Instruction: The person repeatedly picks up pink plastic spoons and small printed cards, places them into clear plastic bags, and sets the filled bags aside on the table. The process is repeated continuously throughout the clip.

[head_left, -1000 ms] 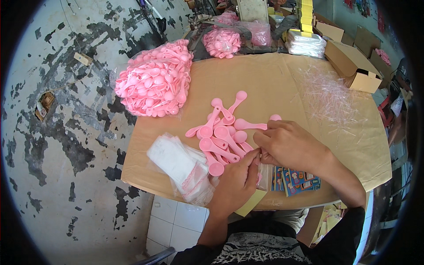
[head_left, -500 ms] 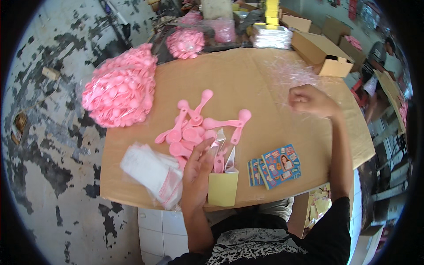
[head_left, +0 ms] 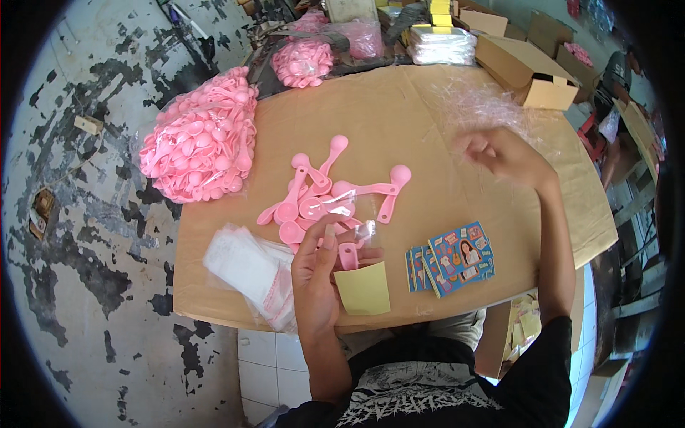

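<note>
One small clear packet [head_left: 349, 250] with a pink spoon and a yellow card inside sits pinched in my left hand [head_left: 317, 274] at the near edge of the cardboard tabletop [head_left: 399, 107]. Just beyond it lies a loose pile of roughly ten pink spoons [head_left: 321, 192], a stack of empty clear bags [head_left: 246, 267] to the left, a fan of printed cards [head_left: 453, 257] to the right. One big bag of spoons [head_left: 200, 143] rests far left. My right hand [head_left: 499, 153] hovers raised, fingers loosely curled, holding nothing visible.
</note>
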Demonstrator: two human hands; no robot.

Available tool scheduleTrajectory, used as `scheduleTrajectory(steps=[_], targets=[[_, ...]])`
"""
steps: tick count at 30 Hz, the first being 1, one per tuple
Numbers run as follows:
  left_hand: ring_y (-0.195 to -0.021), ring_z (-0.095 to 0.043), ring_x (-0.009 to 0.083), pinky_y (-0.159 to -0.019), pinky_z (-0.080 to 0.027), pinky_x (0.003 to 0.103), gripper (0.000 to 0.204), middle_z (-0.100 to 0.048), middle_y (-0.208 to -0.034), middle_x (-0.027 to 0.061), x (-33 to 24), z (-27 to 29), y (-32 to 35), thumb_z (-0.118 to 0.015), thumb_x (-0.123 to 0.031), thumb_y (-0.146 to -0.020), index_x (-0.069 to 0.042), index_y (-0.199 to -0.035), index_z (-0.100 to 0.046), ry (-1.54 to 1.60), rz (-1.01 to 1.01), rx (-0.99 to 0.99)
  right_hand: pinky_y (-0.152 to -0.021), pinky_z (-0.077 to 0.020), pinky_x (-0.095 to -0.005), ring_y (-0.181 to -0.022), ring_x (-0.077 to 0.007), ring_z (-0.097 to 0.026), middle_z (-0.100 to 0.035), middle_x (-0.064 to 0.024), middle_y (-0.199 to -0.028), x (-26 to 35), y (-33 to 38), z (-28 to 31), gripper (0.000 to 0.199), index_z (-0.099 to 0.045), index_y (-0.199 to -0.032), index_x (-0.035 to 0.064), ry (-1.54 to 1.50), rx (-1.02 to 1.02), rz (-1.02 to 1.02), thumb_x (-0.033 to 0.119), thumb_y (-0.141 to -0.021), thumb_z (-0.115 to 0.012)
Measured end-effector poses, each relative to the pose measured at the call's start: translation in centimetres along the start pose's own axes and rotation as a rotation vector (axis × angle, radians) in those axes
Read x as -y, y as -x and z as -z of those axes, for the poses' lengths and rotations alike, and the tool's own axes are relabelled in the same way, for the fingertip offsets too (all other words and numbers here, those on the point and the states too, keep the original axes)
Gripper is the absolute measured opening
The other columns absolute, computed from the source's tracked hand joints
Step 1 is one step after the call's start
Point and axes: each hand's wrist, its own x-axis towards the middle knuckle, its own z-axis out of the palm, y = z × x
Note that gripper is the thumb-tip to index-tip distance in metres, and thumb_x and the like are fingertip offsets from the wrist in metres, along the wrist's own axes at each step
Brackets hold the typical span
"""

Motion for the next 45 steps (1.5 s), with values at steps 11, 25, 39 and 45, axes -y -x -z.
scheduleTrajectory(steps=[11,25,39,45], targets=[[-0.087,-0.069,0.0319,-0.067,-0.060,0.040,0.039,-0.065,-0.109,0.0231,0.7,0.6,-0.1,-0.042,-0.028,-0.102,0.003,-0.126,-0.048,-0.064,0.090,-0.016,-0.077,-0.0506,-0.0337,-0.087,-0.0240,-0.066,-0.067,-0.0171,-0.104,0.4,1.7,-1.9,0.030,-0.062,-0.116,-0.0007,-0.042,-0.085,0.196,0.003,-0.086,-0.059],[-0.083,-0.069,0.0289,-0.065,-0.060,0.038,0.037,-0.065,-0.109,0.0228,0.7,1.0,-0.5,-0.042,-0.027,-0.102,0.003,-0.122,-0.051,-0.030,0.140,-0.003,-0.087,-0.0502,-0.0320,-0.101,-0.0222,-0.064,-0.067,-0.0121,-0.107,-2.4,4.0,3.4,0.019,-0.063,-0.102,-0.0020,-0.387,0.259,0.330,-0.005,-0.085,-0.054],[-0.093,-0.061,0.0116,-0.076,-0.051,0.023,0.035,-0.063,-0.106,0.0093,-1.5,-2.2,-2.1,-0.045,-0.022,-0.102,0.004,-0.122,-0.056,-0.131,-0.182,0.036,-0.071,-0.0526,-0.0249,-0.078,-0.0107,-0.065,-0.070,-0.0057,-0.087,7.4,-0.4,-9.1,0.011,-0.066,-0.099,-0.0015,-0.550,0.067,0.383,0.003,-0.089,-0.064],[-0.090,-0.060,0.0096,-0.079,-0.049,0.024,0.029,-0.066,-0.102,0.0065,0.8,0.6,-0.9,-0.052,-0.017,-0.099,0.004,-0.117,-0.061,-0.208,-0.010,-0.009,-0.069,-0.0530,-0.0242,-0.077,-0.0098,-0.065,-0.071,-0.0079,-0.090,7.5,0.3,-9.9,0.014,-0.068,-0.102,0.0009,-0.671,0.025,0.336,0.004,-0.088,-0.066]])
